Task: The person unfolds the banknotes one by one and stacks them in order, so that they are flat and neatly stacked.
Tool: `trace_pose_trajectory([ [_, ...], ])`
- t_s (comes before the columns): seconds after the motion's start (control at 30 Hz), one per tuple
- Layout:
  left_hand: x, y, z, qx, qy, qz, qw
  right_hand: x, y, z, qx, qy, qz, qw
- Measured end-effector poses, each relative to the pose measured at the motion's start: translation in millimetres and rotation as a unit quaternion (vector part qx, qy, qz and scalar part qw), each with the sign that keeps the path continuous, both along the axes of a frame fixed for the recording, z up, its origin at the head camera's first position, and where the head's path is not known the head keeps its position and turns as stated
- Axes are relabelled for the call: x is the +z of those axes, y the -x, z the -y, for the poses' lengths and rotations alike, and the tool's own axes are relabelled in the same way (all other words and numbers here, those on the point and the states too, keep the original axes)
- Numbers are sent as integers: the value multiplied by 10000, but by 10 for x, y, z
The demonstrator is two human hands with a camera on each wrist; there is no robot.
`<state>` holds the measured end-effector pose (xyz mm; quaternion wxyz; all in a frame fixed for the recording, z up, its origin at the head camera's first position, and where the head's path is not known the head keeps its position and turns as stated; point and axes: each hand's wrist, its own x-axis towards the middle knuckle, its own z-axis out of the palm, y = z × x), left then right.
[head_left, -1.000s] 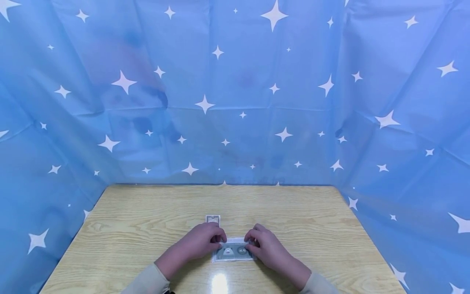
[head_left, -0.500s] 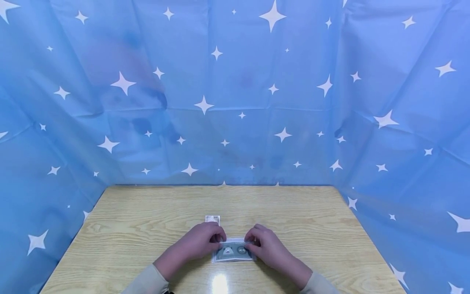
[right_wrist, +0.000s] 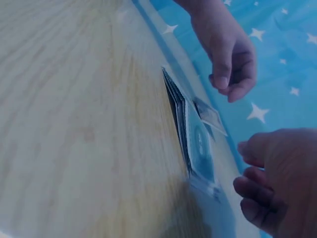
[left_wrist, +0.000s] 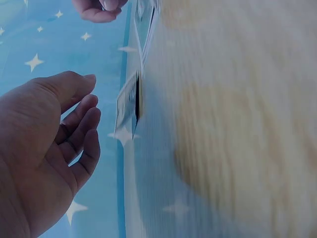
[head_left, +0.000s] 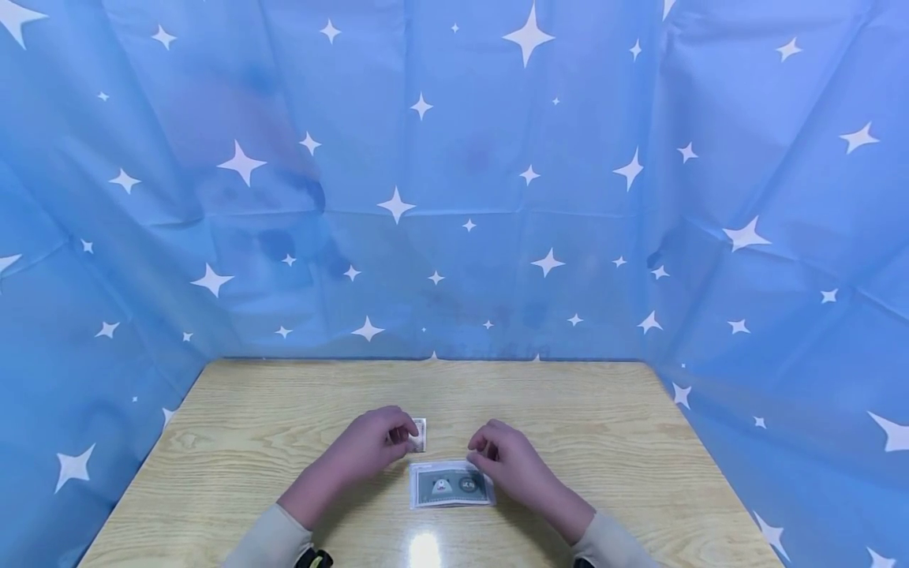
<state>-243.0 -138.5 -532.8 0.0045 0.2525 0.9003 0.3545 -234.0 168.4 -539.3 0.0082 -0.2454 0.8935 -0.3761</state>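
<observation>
A loose stack of banknote-like paper slips (head_left: pixel 454 495), grey-green with a white cartoon animal and a round mark, lies flat on the table. In the right wrist view this stack (right_wrist: pixel 198 148) shows several layers spread slightly at one edge. Just behind it is a smaller pale printed pile (head_left: pixel 420 443), partly covered in the head view by my left hand (head_left: pixel 369 446); the left wrist view shows the pile (left_wrist: pixel 128 105) apart from that hand's fingers. My right hand (head_left: pixel 514 464) hovers over the larger stack's right rear corner, fingers loosely bent, holding nothing.
The wooden table (head_left: pixel 568 402) reaches back to a blue curtain (head_left: pixel 469 158) with white stars, which also hangs along both sides. A bright light reflection (head_left: pixel 424 548) shows on the table near the front.
Both hands have let go of the larger stack, which now lies with its whole face showing. My left hand has moved back and left to the smaller pile; my right hand has lifted slightly away.
</observation>
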Motion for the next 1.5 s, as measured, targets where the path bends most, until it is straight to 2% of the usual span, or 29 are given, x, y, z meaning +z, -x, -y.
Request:
trace_pose_trajectory([
  [0.37, -39, 94, 156, 370, 256, -105, 9989, 82, 256, 339, 313, -83, 206, 9993],
  [0.53, -68, 132, 168, 287, 488, -83, 9984, 78, 376, 487, 609, -447, 262, 9968],
  [0.77, -107, 187, 169, 91, 612, 28, 9981, 43, 479, 676, 780, -973, 120, 9921],
  [0.93, -115, 220, 165, 59, 609, 105, 9981, 12, 509, 772, 742, -1312, 120, 9885],
  [1.2, -166, 256, 161, -33, 743, 74, 9972, 12, 514, 862, 898, -1811, -138, 9793],
  [1.5, -208, 275, 142, 42, 711, 156, 9973, -17, 518, 860, 848, -1705, -31, 9817],
])
